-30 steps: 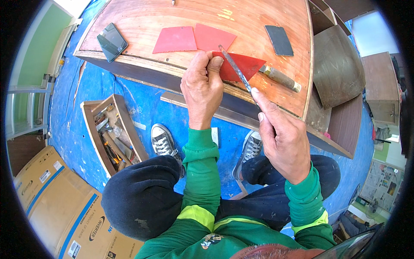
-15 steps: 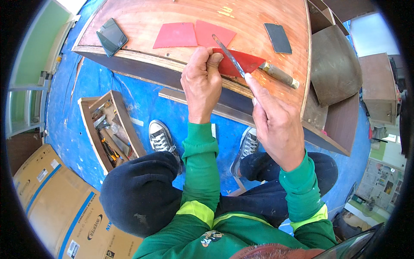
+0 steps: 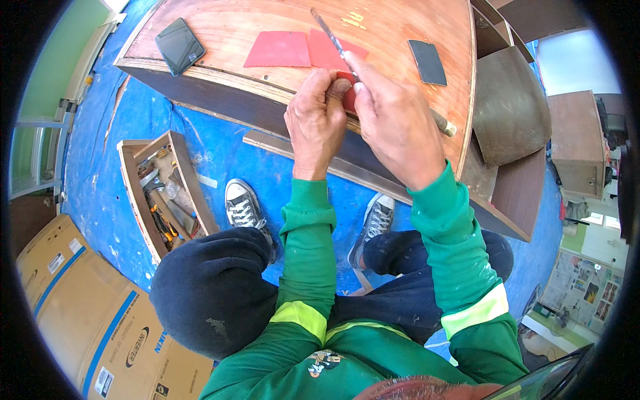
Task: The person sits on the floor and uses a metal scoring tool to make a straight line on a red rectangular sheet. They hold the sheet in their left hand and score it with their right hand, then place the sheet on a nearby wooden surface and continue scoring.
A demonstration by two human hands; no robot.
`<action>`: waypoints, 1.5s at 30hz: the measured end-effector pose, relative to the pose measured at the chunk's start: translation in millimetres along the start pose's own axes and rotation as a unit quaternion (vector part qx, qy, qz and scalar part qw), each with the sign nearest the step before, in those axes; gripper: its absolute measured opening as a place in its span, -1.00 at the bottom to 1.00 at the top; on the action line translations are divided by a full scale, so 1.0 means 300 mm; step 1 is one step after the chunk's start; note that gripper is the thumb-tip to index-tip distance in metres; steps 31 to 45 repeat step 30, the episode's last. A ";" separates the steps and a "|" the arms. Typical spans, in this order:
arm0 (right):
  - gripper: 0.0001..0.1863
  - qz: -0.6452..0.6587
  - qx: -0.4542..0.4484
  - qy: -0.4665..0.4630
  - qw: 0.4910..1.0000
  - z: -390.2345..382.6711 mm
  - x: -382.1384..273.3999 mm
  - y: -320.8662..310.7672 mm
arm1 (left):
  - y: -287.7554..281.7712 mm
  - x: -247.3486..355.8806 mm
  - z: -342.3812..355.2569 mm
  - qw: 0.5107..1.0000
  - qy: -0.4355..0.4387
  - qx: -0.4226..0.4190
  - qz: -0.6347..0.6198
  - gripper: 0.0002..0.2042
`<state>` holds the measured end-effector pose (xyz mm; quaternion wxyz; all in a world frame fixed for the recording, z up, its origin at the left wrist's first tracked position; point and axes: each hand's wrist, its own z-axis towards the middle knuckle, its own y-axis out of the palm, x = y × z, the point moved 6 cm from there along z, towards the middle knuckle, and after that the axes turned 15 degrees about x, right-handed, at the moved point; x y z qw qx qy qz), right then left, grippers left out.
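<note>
My left hand (image 3: 315,120) pinches a small red sheet (image 3: 349,99) between thumb and fingers at the near edge of a wooden worktop (image 3: 220,33). In my right hand (image 3: 403,123) is a narrow metal blade (image 3: 325,31), its tip pointing away and to the left. The blade crosses over the red sheet, and my right hand hides much of both. Just beyond lie a flat red piece (image 3: 278,50) and a second red piece (image 3: 327,47), side by side. To the right of my right hand, the end of a wooden handle (image 3: 445,124) shows.
A phone (image 3: 180,47) lies on the worktop's left, a dark rectangular piece (image 3: 427,63) on its right. An open wooden toolbox (image 3: 207,213) stands on the blue floor sheet (image 3: 100,180). A cardboard box (image 3: 87,300) is at lower left. A curved brown panel (image 3: 510,107) leans at right.
My right hand has moved up and to the left, sliding the blade further across the red sheet. My left hand keeps its pinch. The whole view has shifted slightly.
</note>
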<state>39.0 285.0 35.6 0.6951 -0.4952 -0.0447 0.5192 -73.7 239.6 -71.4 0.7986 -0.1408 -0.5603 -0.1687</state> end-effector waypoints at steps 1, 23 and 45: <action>-0.51 -0.002 0.013 0.003 1.000 -0.003 -0.009 -0.026 | 0.005 -0.007 -0.003 1.000 -0.012 -0.005 -0.002 -0.92; -0.42 0.018 -0.011 0.114 0.993 -0.267 -0.038 -0.207 | -0.008 0.016 -0.001 1.000 0.015 0.003 0.009 -0.92; -0.30 0.022 -0.014 0.096 0.995 -0.271 -0.032 -0.201 | -0.004 0.005 -0.001 1.000 0.010 -0.002 -0.005 -0.93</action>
